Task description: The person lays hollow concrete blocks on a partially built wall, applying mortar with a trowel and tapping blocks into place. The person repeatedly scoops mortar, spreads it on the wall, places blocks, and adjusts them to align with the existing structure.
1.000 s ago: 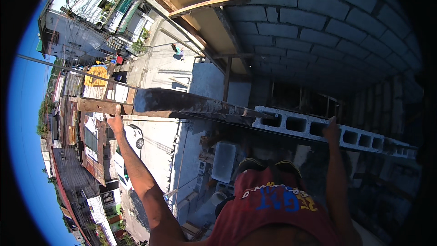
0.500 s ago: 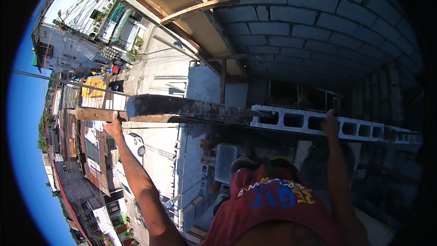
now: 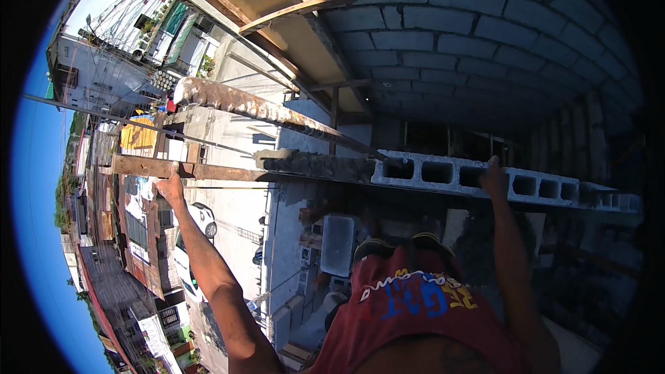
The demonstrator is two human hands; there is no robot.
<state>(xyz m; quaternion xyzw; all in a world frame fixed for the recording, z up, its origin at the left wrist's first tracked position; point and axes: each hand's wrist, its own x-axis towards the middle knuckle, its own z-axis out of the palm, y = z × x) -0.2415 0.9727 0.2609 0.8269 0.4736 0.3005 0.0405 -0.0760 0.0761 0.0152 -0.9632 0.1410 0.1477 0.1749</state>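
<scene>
My left hand (image 3: pixel 168 185) is closed around a long wooden board (image 3: pixel 149 166) at left, thumb over its upper edge. Rightward, the board runs toward a strip of wet grey mortar (image 3: pixel 315 165) on top of the wall. Beyond the mortar lies a row of hollow concrete blocks (image 3: pixel 436 172), their cells facing up. In shade, my right hand (image 3: pixel 493 180) grips the top of this row, a finger reaching its far edge; the rest of its fingers are hard to make out. A rusty steel bar (image 3: pixel 256 107) slants up from the nearest block's cell, its end close to my view.
Past the row stands a grey block wall (image 3: pixel 454 10), with a plywood panel (image 3: pixel 291 28) and wooden braces beside it. Far below at left is a street with a white car (image 3: pixel 204 219). A thin cable (image 3: pixel 90 116) crosses at left. A pale rectangular tub (image 3: pixel 338 246) lies below me.
The rusty bar's free end now appears farther up and to the left, exposing the mortar it covered. The blocks sit slightly farther left in view. Both hands keep their places.
</scene>
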